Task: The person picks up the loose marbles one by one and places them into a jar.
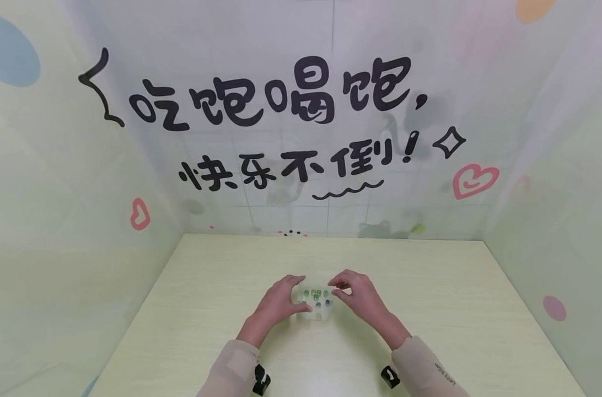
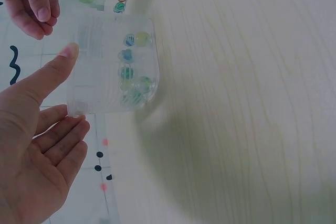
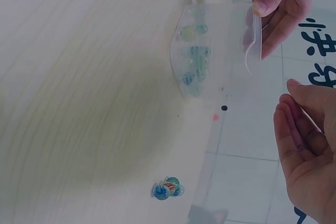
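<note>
A clear plastic tub (image 1: pixel 317 316) stands upright on the table, with several green, blue and yellow glass marbles (image 2: pixel 126 72) at its bottom. My left hand (image 1: pixel 279 300) holds the tub by its rim, thumb on the near side and fingers round the far side. My right hand (image 1: pixel 361 298) hovers by the tub's right side, thumb and fingers bent towards each other, with nothing visible between them. In the right wrist view, a small cluster of loose marbles (image 3: pixel 168 188), blue, green and red-striped, lies on the table outside the tub.
The pale wood-grain table (image 1: pixel 221 275) meets a printed back wall (image 1: pixel 301 215) with large black lettering. Side walls (image 1: pixel 73 264) close it in at left and right. Two small black objects (image 1: pixel 390 377) appear beside the sleeves.
</note>
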The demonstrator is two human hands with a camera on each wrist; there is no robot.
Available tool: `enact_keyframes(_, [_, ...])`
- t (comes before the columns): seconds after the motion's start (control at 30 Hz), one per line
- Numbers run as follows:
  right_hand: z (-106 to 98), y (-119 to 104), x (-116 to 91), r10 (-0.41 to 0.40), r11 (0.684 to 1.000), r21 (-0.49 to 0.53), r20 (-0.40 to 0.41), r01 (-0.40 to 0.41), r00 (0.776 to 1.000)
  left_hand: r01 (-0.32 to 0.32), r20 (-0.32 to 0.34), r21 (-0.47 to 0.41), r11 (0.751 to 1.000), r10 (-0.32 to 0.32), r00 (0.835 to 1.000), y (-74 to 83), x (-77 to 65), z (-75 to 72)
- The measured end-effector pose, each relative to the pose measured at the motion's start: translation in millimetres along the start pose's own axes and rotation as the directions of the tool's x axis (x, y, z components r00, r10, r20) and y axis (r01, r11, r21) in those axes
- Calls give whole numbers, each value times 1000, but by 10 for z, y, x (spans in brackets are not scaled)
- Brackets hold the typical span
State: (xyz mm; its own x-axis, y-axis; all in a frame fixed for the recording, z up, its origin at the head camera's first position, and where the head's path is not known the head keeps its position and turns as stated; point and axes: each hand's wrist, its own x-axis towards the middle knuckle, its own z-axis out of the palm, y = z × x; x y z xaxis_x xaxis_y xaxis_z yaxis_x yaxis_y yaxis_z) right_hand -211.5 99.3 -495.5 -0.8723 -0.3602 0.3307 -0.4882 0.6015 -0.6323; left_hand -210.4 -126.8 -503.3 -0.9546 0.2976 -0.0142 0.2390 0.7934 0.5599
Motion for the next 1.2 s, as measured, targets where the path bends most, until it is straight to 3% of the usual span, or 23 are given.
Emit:
enact_keyframes(0.4, [-55,34,-30,72,997,4,-28,-72,997,20,-1,-5,1000,-20,1000,16,4,0])
enact_keyframes(1.2, [-203,193,-150,97,995,13,-64,-97,993,-1,-9,-5,1000,1,1000,5,-10,12])
